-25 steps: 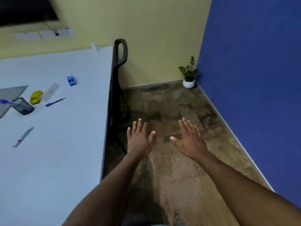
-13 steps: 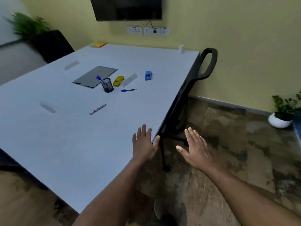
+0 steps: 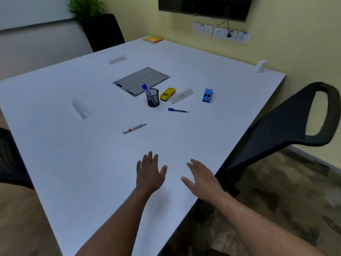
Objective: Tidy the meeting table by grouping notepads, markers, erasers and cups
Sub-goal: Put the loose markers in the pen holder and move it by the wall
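On the white table lie a red marker and a blue marker. A black mesh cup holds another blue marker. Beside it sit a yellow eraser, a blue eraser and a grey notepad. A yellow notepad lies at the far edge. A small white cup stands at the far right corner. My left hand and my right hand hover over the near table, fingers spread, holding nothing.
Three clear name stands rest on the table, one beside the yellow eraser. A black chair stands at the table's right side, another at the left. A potted plant, wall sockets and a screen are behind.
My view has swung left from the floor and blue wall onto the table. Both hands stay spread and empty, now over the table's near part.
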The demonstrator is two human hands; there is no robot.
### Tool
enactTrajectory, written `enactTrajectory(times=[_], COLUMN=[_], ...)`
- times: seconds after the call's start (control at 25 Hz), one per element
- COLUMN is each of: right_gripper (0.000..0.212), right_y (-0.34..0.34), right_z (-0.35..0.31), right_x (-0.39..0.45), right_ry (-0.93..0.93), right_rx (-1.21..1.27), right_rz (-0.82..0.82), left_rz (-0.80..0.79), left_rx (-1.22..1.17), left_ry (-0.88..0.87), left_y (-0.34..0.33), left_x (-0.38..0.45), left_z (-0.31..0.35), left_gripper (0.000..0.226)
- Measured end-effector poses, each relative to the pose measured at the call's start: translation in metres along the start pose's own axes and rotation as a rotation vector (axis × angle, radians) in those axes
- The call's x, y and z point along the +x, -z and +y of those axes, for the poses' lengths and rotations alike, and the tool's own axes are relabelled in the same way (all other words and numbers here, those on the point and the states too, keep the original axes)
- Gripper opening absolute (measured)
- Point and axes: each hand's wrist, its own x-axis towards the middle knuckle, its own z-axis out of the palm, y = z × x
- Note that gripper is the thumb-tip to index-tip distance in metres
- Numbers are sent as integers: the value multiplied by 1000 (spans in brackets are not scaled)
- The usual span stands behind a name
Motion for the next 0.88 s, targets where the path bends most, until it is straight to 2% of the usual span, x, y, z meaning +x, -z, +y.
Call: enactTrajectory(times=[0.24,0.44,0.52,0.64,0.72,0.8,0.88], right_gripper=[44,29,26,35,45,51,54], right_y=[-28,-37,-35,-25,-15,-6,2], right_z=[-11,-13,-6,9,20,33,47], right_x=[81,172,218,298,352,403,450], right_ry=[45,43,17,39,60,56,9], right_rx=[192,291,323,286,236,130,22], right_rz=[-106,-127,-73,69,154,206,186], left_rz=[-28,-41,-23,71,115,92,40], left_rx=[-143,-195,-178,-121,-11,94,151], left_ry=[237,398,447,503,477,431,392], left_y=[-7,-9,-4,5,9,8,4], left_x=[35,87,120,183,221,250,274], left_z=[-57,-83,-92,-107,-116,-125,-135], left_gripper=[71,72,70,64,65,66,62])
